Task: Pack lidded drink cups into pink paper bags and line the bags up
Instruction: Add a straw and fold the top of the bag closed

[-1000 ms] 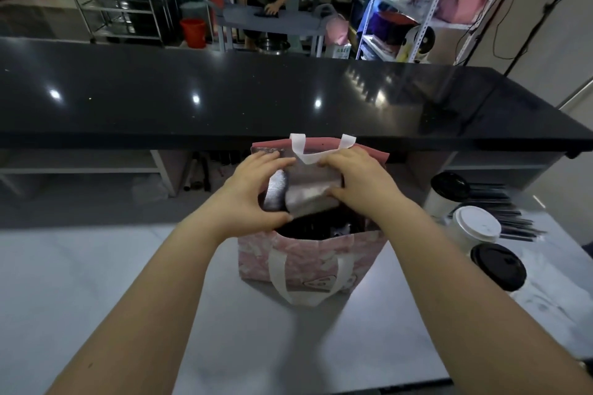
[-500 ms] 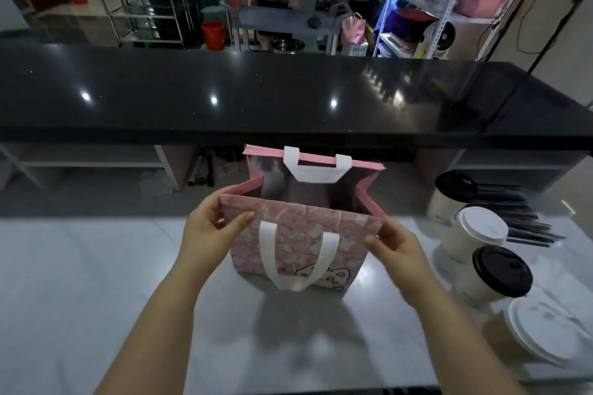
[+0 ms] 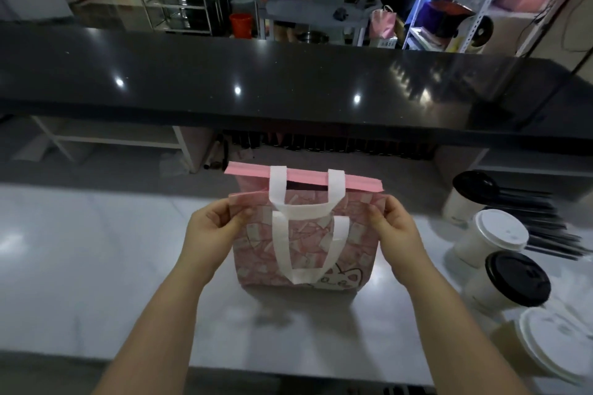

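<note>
1. The bag point(image 3: 256, 253) stands upright at the middle of the pale table point(image 3: 96, 250), printed face toward the near edge.
2. The left hand point(image 3: 208, 228) pinches the near top edge of the bag at its left corner, thumb and fingers closed on the paper.
3. The right hand point(image 3: 398, 228) pinches the same edge at its right corner, in a like grip.
4. The bag's mouth is a narrow slit, near and far top edges close together. Contents cannot be seen.
5. Two white handles point(image 3: 308, 212) show: the far one droops forward over the near panel, the near one hangs down the front.
6. Four lidded cups point(image 3: 494, 237) stand right of the bag, apart from it, two with black lids and two with white.
7. Black straws point(image 3: 545, 212) lie at the far right, beside the cups.
8. A black counter point(image 3: 288, 80) runs across the far side.
</note>
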`<state>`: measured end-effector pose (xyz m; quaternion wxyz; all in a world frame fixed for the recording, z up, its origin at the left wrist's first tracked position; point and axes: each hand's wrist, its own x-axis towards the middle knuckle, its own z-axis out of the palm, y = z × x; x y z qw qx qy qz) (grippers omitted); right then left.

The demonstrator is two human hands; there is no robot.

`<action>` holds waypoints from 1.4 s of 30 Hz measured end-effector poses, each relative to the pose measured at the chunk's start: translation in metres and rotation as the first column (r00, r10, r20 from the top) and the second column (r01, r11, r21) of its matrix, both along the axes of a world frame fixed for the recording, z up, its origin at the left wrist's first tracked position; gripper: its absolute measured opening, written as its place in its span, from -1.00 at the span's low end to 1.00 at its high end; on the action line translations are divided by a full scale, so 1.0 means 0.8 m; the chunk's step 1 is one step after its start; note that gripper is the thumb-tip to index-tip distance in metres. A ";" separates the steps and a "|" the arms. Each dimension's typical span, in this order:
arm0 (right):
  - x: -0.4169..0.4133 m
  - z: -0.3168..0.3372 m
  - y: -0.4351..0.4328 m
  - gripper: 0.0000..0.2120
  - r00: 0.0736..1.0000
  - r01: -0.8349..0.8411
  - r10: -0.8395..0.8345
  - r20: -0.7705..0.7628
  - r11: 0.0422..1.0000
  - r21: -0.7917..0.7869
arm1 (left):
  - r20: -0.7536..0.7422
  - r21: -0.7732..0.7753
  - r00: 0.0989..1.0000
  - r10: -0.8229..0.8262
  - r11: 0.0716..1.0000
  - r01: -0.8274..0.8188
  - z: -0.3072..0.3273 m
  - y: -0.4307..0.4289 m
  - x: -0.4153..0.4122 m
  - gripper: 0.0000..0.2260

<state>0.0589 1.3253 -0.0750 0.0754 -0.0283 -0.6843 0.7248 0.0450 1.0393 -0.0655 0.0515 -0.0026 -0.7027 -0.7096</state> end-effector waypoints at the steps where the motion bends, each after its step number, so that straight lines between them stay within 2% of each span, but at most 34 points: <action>1: 0.000 0.001 0.001 -0.93 1.000 -0.007 0.007 -0.010 1.000 -0.010 | 0.001 0.009 1.000 0.014 1.000 -0.014 -0.001 0.000 0.003 -0.81; 4: -0.004 -0.002 0.007 -0.86 0.997 0.038 -0.034 -0.074 0.998 0.048 | -0.044 0.069 0.995 0.089 0.994 -0.086 -0.001 0.002 0.013 -0.91; 7: -0.013 0.001 0.015 -0.85 0.992 0.057 -0.046 -0.115 0.994 0.096 | -0.145 0.017 0.983 0.116 0.993 -0.115 -0.003 0.002 0.016 -0.93; 9: -0.028 0.001 0.023 -0.83 0.996 -0.009 0.012 -0.088 1.000 0.027 | -0.157 -0.095 0.986 0.050 0.993 -0.066 -0.002 -0.004 0.004 -0.93; 11: -0.046 0.002 0.032 -0.96 0.996 -0.085 0.085 -0.008 0.993 -0.087 | -0.086 -0.178 0.996 -0.038 0.984 0.022 0.006 -0.010 -0.015 -0.97; 13: -0.062 0.008 0.035 -0.70 0.989 -0.122 0.132 0.061 0.981 -0.151 | -0.028 -0.133 0.994 -0.101 0.986 0.097 0.020 -0.011 -0.031 -0.95; 14: -0.066 0.011 0.033 -0.67 0.989 -0.116 0.128 0.070 0.981 -0.153 | -0.022 -0.093 0.993 -0.114 0.989 0.111 0.026 -0.008 -0.036 -0.95; 16: -0.067 0.016 0.023 -0.73 0.996 -0.068 0.073 0.047 0.992 -0.108 | -0.055 -0.077 0.996 -0.064 0.995 0.060 0.030 -0.001 -0.038 -0.88; 19: -0.066 0.008 0.002 -0.87 0.996 0.086 -0.084 0.035 0.995 -0.044 | -0.098 -0.040 0.984 0.150 0.987 -0.155 0.020 0.010 -0.028 -0.65; 23: -0.058 0.002 -0.020 -0.93 0.978 0.209 -0.209 -0.002 0.978 0.021 | -0.081 0.061 0.934 0.348 0.937 -0.344 0.005 0.016 -0.012 -0.80; 25: -0.057 0.004 -0.023 -0.88 0.973 0.230 -0.230 -0.022 0.973 -0.002 | -0.060 0.083 0.917 0.395 0.917 -0.390 0.000 0.013 -0.009 -0.82; 28: -0.054 0.006 -0.022 -0.68 0.979 0.185 -0.187 -0.078 0.982 -0.030 | -0.024 0.165 0.916 0.399 0.906 -0.391 -0.001 0.005 -0.009 -0.68; 30: -0.052 0.005 -0.022 -0.60 0.982 0.149 -0.149 -0.120 0.989 -0.008 | -0.056 0.160 0.934 0.352 0.927 -0.339 0.003 0.000 -0.009 -0.60; 32: -0.048 0.007 -0.024 -0.57 0.978 0.123 -0.112 -0.176 0.991 0.053 | -0.111 0.091 0.950 0.291 0.955 -0.281 0.007 -0.004 -0.008 -0.58; 35: -0.043 0.006 -0.024 -0.52 0.970 0.081 -0.029 -0.243 0.976 0.204 | -0.216 -0.118 0.949 0.231 0.958 -0.260 0.008 -0.010 -0.002 -0.59; 39: -0.034 0.004 -0.008 -0.58 0.963 0.026 0.087 -0.254 0.911 0.411 | -0.443 -0.461 0.891 0.101 0.827 -0.322 0.009 -0.020 0.017 -0.73; 42: -0.027 0.010 0.000 -0.74 0.962 -0.003 0.118 -0.247 0.907 0.421 | -0.510 -0.545 0.859 0.050 0.754 -0.367 0.014 -0.021 0.022 -0.89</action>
